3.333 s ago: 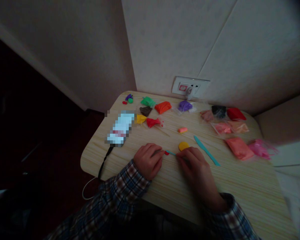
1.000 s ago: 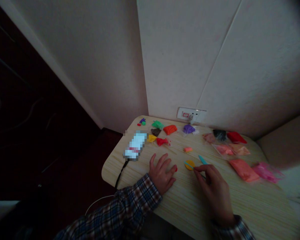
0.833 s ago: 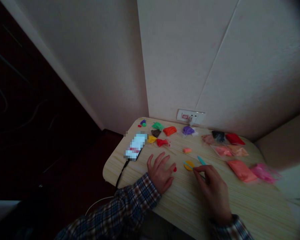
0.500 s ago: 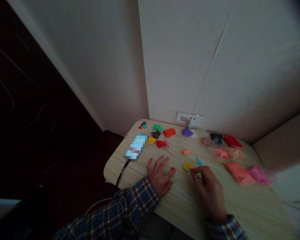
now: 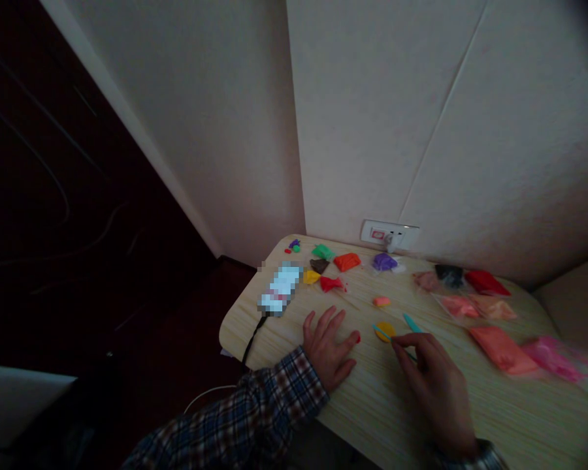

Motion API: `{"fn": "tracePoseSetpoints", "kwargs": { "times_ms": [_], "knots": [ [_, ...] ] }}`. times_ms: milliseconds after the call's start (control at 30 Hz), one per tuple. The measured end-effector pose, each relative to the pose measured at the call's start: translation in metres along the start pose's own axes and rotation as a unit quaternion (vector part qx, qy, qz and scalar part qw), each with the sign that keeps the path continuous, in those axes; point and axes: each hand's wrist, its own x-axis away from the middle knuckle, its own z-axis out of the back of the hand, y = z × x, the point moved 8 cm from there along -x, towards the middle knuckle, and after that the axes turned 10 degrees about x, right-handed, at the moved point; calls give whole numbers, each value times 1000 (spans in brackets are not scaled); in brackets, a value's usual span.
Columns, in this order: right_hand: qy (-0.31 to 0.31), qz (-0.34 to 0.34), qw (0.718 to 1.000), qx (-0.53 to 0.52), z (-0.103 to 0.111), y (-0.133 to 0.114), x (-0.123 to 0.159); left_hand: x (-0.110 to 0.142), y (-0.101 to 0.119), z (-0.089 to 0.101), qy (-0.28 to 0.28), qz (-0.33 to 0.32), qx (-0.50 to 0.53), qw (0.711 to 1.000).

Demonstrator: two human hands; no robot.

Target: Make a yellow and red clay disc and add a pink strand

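Slantwise, thin blue tool [image 5: 382, 332], pointing far-left, over yellow disc [image 5: 387, 327]

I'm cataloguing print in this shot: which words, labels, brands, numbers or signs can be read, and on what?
No text can be read.
Bright rectangular phone-like device: pixelated, unreadable.
White rectangular wall socket plate: small reddish mark, too blurred to read.
Clear plastic bags of coloured material: no print discernible.
Thin turquoise stick and flat round yellow disc: no lettering visible.
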Motion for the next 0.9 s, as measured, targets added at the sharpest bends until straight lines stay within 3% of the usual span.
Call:
{"fn": "tracePoseSetpoints", "kwargs": {
  "times_ms": [367, 900],
  "knots": [
    [-4, -14, 1000, 4, -2, 3, 1, 0, -2, 0, 9, 15, 18, 1000],
    [-9, -20, 1000, 16, -2, 3, 0, -3, 0, -2, -30, 27, -1, 999]
  ]
}}
